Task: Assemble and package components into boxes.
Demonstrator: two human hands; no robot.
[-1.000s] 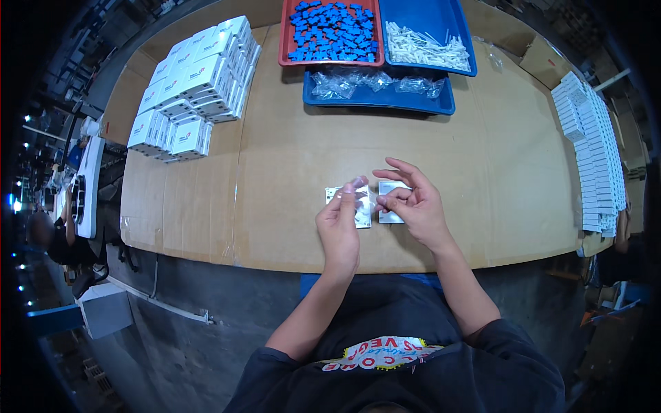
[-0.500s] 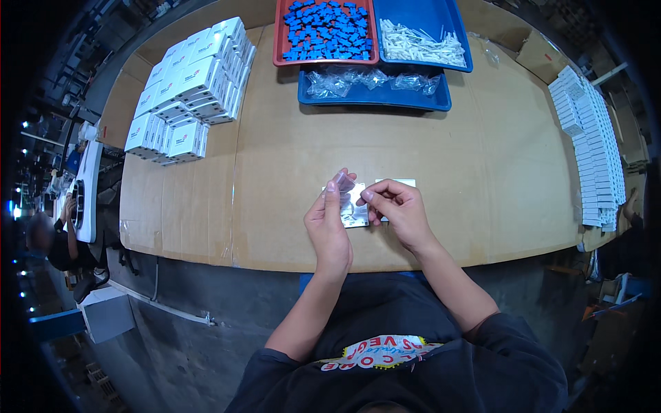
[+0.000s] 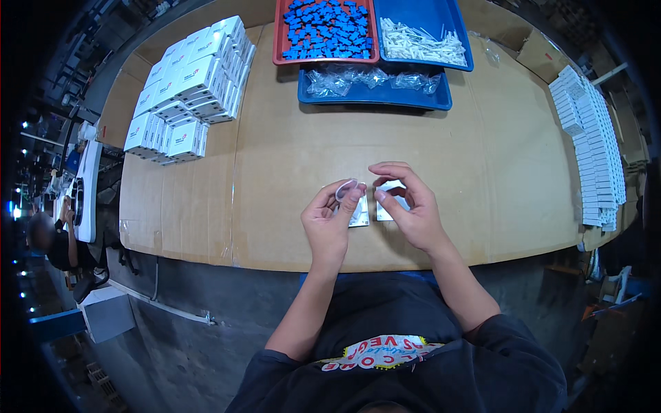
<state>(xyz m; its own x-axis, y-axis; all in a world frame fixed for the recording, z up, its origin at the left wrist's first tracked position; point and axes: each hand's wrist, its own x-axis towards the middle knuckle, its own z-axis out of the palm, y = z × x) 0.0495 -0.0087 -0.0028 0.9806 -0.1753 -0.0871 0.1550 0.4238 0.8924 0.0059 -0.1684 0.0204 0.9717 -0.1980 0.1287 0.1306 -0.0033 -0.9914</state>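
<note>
Near the front middle of the table, my left hand (image 3: pixel 326 226) pinches a small clear plastic bag (image 3: pixel 346 186), curled over between thumb and fingers. My right hand (image 3: pixel 417 215) is just to its right, thumb and fingers apart in a loose curve, with nothing visible between them. Two flat white boxes lie side by side under the hands. The left white box (image 3: pixel 361 218) is partly covered by my left hand and the bag. The right white box (image 3: pixel 383 213) is partly hidden by my right fingers.
Stacked white boxes (image 3: pixel 196 76) stand at the back left, and rows of white boxes (image 3: pixel 595 162) line the right edge. At the back are a red tray (image 3: pixel 277 41) of blue pieces, a blue tray (image 3: pixel 467 48) of white pieces and a blue tray (image 3: pixel 375 103) of clear bags.
My right hand has moved right, away from the bag, and its fingers have spread. In my left hand the bag now curls into a loop.
</note>
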